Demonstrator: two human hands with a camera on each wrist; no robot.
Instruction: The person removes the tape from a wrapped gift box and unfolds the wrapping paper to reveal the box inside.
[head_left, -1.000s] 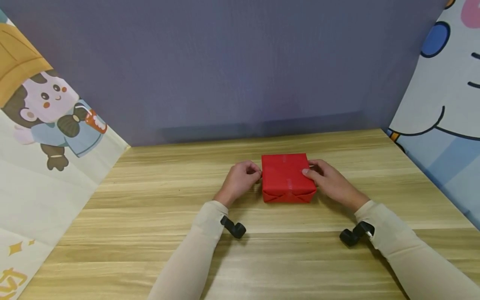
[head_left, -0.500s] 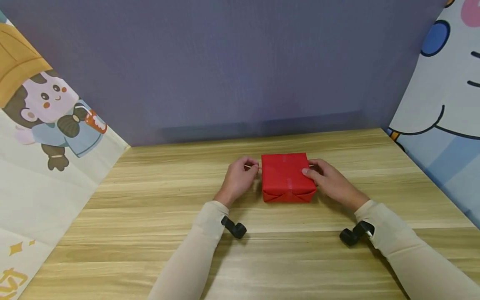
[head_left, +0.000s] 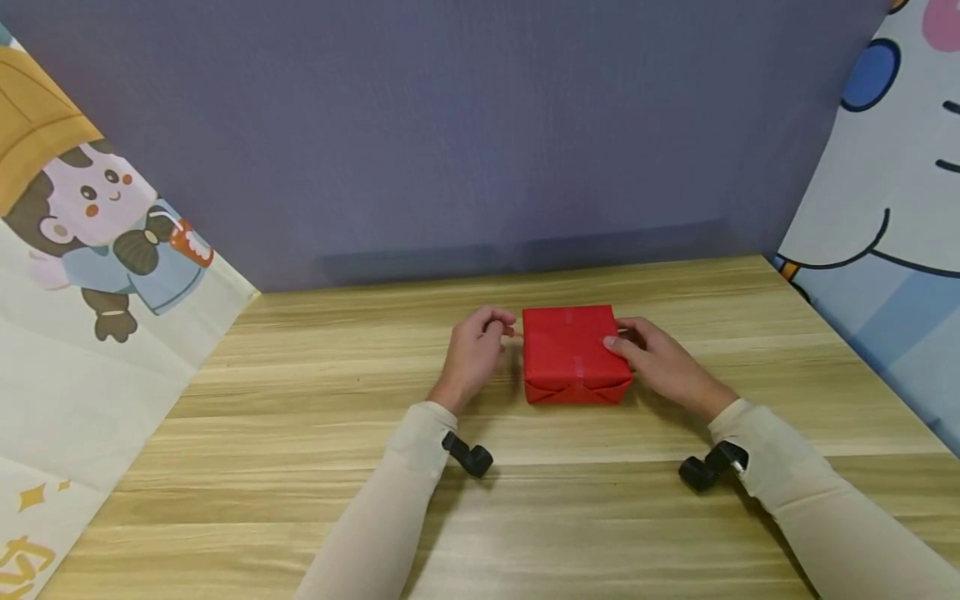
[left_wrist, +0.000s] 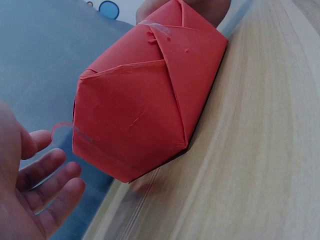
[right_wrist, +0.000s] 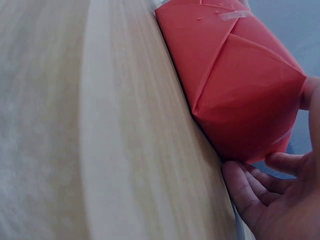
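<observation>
A box wrapped in red paper point(head_left: 573, 346) sits on the table, with folded flaps and clear tape on its sides. My left hand point(head_left: 471, 354) is just left of the box, holding the free end of a strip of tape point(left_wrist: 62, 124) between fingertip and thumb. The strip curves out from the box's left side, its other part lying against the paper. The other fingers of that hand are spread loosely below it. My right hand point(head_left: 663, 362) grips the box's right side, thumb on the top face and fingers against the side; some fingertips are hidden in the head view.
The wooden table point(head_left: 360, 483) runs back to a grey-purple panel point(head_left: 480, 133). Cartoon-printed panels flank it on the left point(head_left: 150, 350) and right point(head_left: 900, 317). Black camera mounts sit on the left wrist point(head_left: 468, 456) and the right wrist point(head_left: 712, 467).
My left hand has drawn away from the box's left side, slightly left and back, and the tape strip now shows between fingers and box. The right hand and box have stayed put.
</observation>
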